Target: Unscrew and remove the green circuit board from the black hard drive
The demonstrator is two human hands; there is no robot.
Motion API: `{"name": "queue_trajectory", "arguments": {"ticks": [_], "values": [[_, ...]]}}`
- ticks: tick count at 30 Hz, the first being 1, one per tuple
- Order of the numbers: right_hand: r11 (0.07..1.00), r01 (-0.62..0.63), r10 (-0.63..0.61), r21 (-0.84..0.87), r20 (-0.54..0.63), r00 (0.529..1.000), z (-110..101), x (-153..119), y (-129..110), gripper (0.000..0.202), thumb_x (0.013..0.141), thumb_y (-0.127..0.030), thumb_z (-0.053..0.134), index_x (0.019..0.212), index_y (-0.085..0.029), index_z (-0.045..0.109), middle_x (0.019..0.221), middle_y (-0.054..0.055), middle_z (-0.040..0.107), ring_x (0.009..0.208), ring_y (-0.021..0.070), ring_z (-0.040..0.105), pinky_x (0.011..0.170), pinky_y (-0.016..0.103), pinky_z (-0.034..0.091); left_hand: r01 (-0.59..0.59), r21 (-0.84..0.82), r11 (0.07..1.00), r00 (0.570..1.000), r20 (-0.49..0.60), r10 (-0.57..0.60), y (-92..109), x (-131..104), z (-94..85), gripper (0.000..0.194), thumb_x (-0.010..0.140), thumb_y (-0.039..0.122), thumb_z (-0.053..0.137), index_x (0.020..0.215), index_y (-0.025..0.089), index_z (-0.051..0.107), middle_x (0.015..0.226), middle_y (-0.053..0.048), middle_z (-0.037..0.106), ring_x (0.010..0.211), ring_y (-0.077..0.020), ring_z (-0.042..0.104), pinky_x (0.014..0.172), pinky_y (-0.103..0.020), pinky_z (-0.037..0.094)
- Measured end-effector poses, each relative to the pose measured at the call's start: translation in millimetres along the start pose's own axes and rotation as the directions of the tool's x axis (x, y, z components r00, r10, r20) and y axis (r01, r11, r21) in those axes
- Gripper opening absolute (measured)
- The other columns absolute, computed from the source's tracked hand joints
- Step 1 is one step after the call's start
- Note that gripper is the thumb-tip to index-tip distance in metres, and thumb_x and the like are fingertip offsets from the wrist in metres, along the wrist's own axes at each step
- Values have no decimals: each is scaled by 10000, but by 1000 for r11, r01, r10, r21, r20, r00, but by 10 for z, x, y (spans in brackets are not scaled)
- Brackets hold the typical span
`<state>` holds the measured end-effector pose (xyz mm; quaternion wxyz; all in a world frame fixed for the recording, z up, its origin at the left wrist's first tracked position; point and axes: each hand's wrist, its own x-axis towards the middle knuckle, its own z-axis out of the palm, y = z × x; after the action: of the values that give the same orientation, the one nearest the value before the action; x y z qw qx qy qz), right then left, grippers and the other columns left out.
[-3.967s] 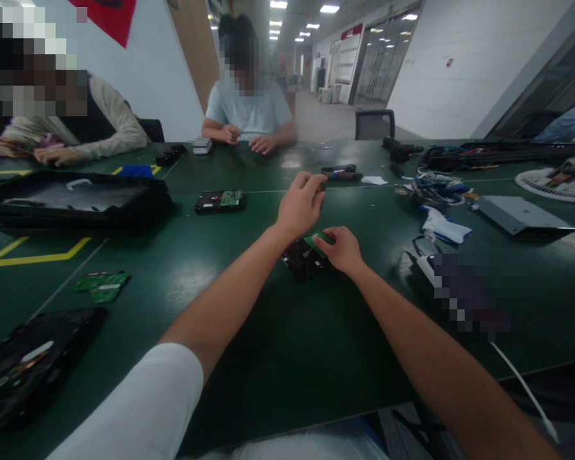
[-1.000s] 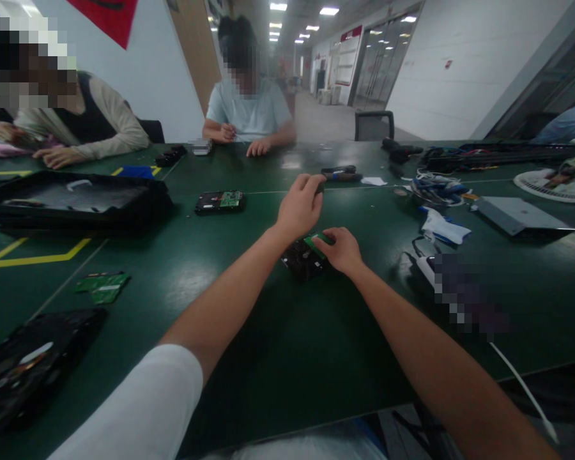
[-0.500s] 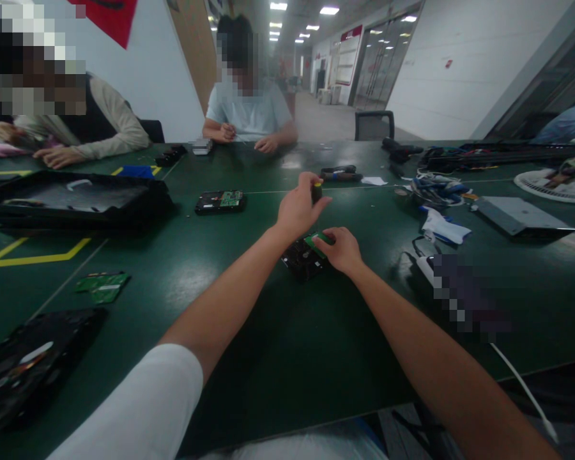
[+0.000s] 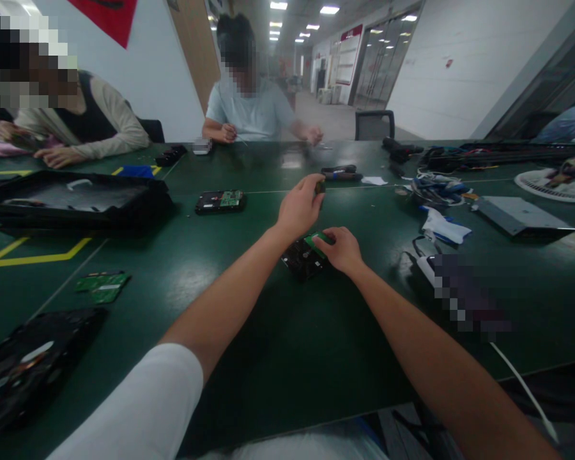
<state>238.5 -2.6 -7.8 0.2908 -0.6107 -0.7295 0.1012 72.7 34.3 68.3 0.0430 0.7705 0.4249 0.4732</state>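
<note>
My left hand is closed around the dark handle of a screwdriver, held upright above a black hard drive. Its tip is too small to make out. The drive lies on the green table with a green circuit board on its upper face. From the right, my right hand grips the drive at its edge, the thumb resting on the board. My right fingers partly cover the far corner.
Another hard drive lies beyond my left forearm. At left are loose green boards, a big black drive and a black tray. Cables, a metal case and a power bank-like block are at right. Two people sit across.
My left fingers have turned and closed in around the screwdriver handle, hiding its yellow top. My right hand and the drive stay put. The person opposite has moved one hand toward the right.
</note>
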Motion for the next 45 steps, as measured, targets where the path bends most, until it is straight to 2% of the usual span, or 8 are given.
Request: {"name": "queue_trajectory", "arguments": {"ticks": [8, 12, 17, 21, 28, 31, 40, 45], "values": [[1000, 3, -3, -3, -6, 1000, 10, -2, 11, 358, 922, -546, 650, 1042, -218, 729, 1043, 90, 722, 986, 248, 652, 859, 371, 494, 59, -72, 996, 998, -11, -60, -42, -4, 50, 458, 918, 311, 724, 1290, 259, 462, 1252, -100, 713, 1090, -275, 721, 973, -449, 559], [1000, 3, -3, -7, 2, 1000, 13, 8, 14, 363, 923, -558, 643, 1034, -224, 728, 1051, 92, 723, 990, 252, 652, 857, 377, 496, 28, -52, 998, 1000, -2, -28, -24, 1, 25, 382, 948, 272, 669, 1287, 265, 493, 1243, -91, 697, 1106, -265, 700, 985, -436, 552], [1000, -1, 1, -5, -2, 1000, 15, 7, 12, 389, 919, -562, 649, 1068, -211, 727, 1069, 105, 718, 984, 257, 659, 872, 390, 502, -13, 35, 999, 1000, -18, 13, 7, -4, -17, 346, 963, 241, 627, 1304, 255, 570, 1339, -116, 605, 1163, -271, 648, 1000, -423, 550], [1000, 0, 0, 0, -6, 1000, 24, 6, 17, 375, 915, -556, 658, 1069, -221, 727, 1071, 100, 724, 1008, 259, 660, 881, 388, 505, -6, 28, 1000, 1000, -4, 6, 1, -7, -5, 372, 977, 192, 580, 1342, 258, 558, 1345, -111, 634, 1153, -267, 665, 1021, -437, 539], [1000, -4, 4, 9, -5, 1000, 22, 8, 18, 343, 912, -549, 666, 1027, -232, 733, 1048, 94, 725, 988, 256, 663, 857, 380, 505, 61, -34, 998, 998, -18, -62, -42, -1, 54, 421, 941, 315, 696, 1298, 267, 477, 1254, -99, 719, 1134, -282, 715, 965, -447, 564], [1000, 0, 0, 13, -11, 1000, 25, 7, 21, 362, 909, -553, 671, 1048, -224, 729, 1050, 98, 725, 985, 256, 665, 857, 379, 506, 81, -43, 996, 996, -24, -82, -56, 2, 62, 401, 941, 303, 696, 1269, 277, 467, 1233, -97, 729, 1113, -279, 724, 948, -447, 567], [1000, -1, 1, -12, -5, 1000, 26, 8, 21, 393, 918, -570, 654, 1075, -215, 720, 1057, 97, 726, 987, 254, 664, 856, 375, 501, 40, 29, 999, 997, -61, -38, -4, 4, -3, 334, 933, 317, 709, 1218, 256, 544, 1197, -86, 691, 1065, -260, 681, 922, -411, 560], [1000, 7, -7, -20, -4, 1000, 21, 5, 20, 390, 930, -571, 637, 1070, -217, 721, 1061, 97, 726, 992, 251, 659, 854, 373, 492, 6, 30, 1000, 999, -48, -5, 17, 11, -32, 325, 938, 190, 639, 1254, 239, 580, 1266, -106, 645, 1101, -263, 658, 975, -422, 552]]}}
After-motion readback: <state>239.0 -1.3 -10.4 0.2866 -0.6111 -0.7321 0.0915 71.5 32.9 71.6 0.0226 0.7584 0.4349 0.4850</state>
